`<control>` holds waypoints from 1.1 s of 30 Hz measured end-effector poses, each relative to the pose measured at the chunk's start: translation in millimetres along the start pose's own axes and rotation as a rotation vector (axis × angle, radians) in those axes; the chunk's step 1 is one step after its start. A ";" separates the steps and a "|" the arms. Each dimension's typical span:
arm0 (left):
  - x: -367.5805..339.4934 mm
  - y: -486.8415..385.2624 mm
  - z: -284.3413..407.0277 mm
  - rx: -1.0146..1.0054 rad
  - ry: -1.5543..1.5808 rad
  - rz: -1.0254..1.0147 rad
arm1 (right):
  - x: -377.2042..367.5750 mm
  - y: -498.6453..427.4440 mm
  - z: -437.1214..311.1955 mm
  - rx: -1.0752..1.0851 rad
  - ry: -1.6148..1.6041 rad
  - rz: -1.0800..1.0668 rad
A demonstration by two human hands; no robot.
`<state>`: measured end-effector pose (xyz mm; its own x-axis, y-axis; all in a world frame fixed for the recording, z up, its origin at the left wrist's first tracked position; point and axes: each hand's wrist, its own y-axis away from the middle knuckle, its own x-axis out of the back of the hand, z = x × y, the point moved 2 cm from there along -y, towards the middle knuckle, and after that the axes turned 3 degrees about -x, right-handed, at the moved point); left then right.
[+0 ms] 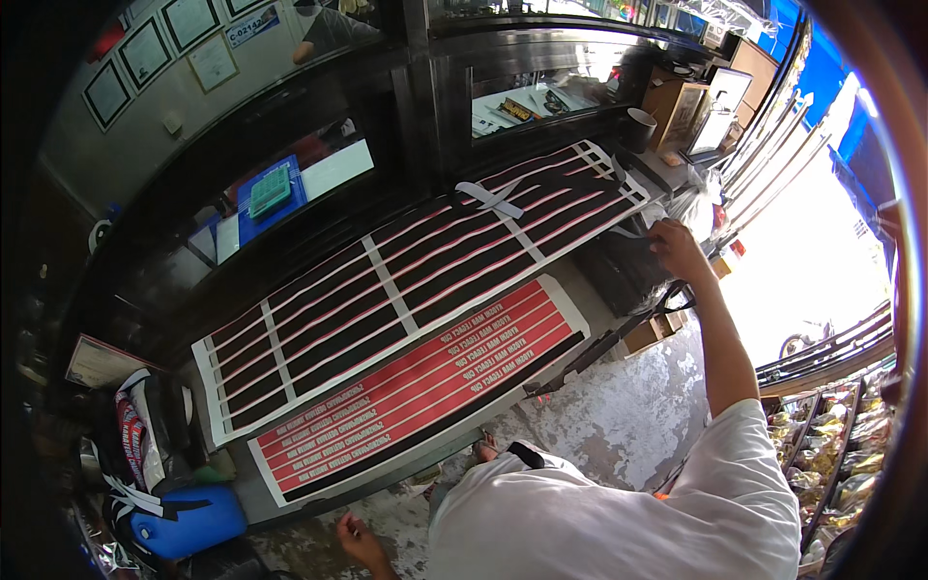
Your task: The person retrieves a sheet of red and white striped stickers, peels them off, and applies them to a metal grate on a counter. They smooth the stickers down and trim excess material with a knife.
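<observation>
My right hand (674, 250) reaches out at the right end of the counter, fingers pinched on what looks like a thin grey strip (629, 233) above a black plastic bag (623, 268). My left hand (359, 540) hangs low beside the counter's front edge, fingers loosely curled and nothing seen in it. Before me lies a long white sheet with black bands and thin red lines (464, 264). Two pale strips (493, 199) lie crossed on its far edge. Nearer me is a shorter sheet of red bands (420, 380) with mirrored white lettering.
A blue plastic jug (192, 518) stands at the left end, dark and pale strips draped over it. Behind the counter (250, 493) rises a dark-framed glass partition (417, 123). A dark cup (639, 129) sits at the far right. Hanging packets (819, 464) fill a rack on the right.
</observation>
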<state>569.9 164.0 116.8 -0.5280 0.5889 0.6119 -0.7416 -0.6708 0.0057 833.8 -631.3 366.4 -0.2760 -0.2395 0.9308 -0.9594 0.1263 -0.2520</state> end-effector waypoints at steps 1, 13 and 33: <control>-1.5 -2.1 -2.9 -0.023 0.030 -0.015 | 8.5 5.9 -1.9 0.017 -0.047 0.012; -29.9 -13.0 31.3 -0.132 0.093 -0.109 | 9.4 32.0 16.6 -0.013 -0.029 0.077; -33.3 5.1 48.9 -0.094 0.260 -0.100 | -67.6 -107.8 -216.8 0.358 -0.246 0.225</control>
<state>603.9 118.9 135.2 -0.5293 0.7540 0.3891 -0.8241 -0.5659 -0.0244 968.4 -420.0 388.1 -0.4424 -0.4701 0.7637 -0.8219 -0.1281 -0.5550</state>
